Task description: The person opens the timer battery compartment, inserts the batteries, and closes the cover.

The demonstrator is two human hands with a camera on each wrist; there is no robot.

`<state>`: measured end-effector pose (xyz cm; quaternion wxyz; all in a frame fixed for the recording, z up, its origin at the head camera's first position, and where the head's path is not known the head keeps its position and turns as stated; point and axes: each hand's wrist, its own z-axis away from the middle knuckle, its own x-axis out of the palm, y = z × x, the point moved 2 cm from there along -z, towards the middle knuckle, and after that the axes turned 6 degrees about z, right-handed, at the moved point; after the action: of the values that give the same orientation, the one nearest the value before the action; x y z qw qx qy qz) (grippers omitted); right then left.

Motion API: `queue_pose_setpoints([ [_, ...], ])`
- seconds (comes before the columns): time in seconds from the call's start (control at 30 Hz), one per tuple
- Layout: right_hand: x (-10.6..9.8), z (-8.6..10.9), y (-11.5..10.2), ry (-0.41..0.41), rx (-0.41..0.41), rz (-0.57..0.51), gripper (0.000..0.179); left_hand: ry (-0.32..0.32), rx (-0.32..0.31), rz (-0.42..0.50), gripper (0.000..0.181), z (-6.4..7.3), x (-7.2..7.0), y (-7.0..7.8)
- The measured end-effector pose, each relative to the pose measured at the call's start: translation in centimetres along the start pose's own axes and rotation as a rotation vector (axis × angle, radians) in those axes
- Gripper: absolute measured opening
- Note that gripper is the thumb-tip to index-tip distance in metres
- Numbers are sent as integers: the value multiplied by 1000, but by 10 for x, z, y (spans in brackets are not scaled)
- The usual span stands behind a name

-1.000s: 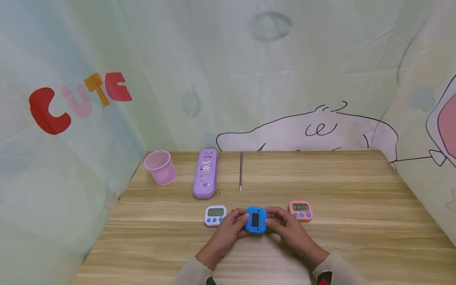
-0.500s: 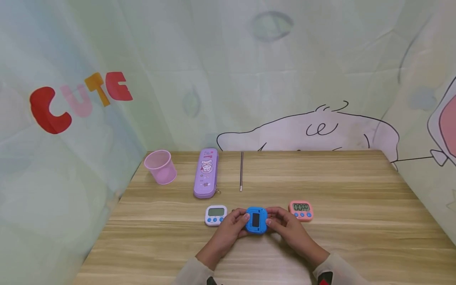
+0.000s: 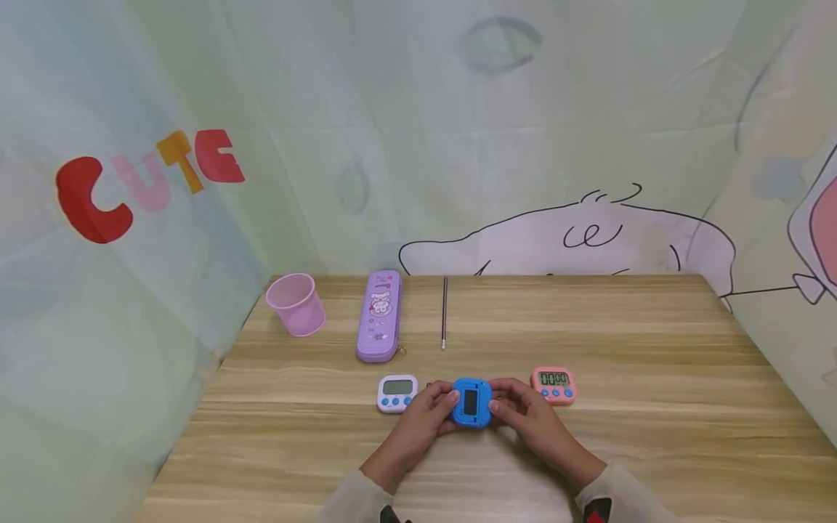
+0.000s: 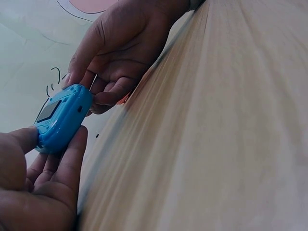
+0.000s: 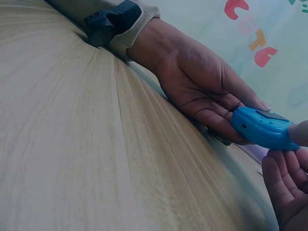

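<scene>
Between both hands is a small blue digital timer [image 3: 471, 403] with rounded corners, a dark rectangle on the face turned up. My left hand [image 3: 418, 418] pinches its left edge, thumb on top and fingers beneath, as the left wrist view also shows. On the opposite edge my right hand [image 3: 532, 418] grips it the same way, its thumb at the rim. In the right wrist view the timer [image 5: 262, 127] is held up close over the table. A white timer [image 3: 397, 394] lies just left of my left hand, and a pink timer [image 3: 554, 386] reading 00 00 lies beyond my right hand.
Farther back on the wooden table [image 3: 654, 349] stand a pink cup [image 3: 302, 312] at the left and a purple pencil case [image 3: 379, 316]. A thin dark pencil [image 3: 444, 312] lies to the right of the case. Printed curtains [image 3: 327, 145] enclose the table's back and sides.
</scene>
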<state>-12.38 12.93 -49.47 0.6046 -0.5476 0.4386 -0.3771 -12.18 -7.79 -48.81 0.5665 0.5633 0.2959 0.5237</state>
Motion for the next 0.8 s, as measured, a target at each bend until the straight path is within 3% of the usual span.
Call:
queue_pose_setpoints([
  [0.43,0,0,-1,9,-1,1,40,-1,11,-1,40,-1,1,0],
  [0.8,-1,3,-5,13,-4,35,37,-8,-18,-34,41,1,1,3],
])
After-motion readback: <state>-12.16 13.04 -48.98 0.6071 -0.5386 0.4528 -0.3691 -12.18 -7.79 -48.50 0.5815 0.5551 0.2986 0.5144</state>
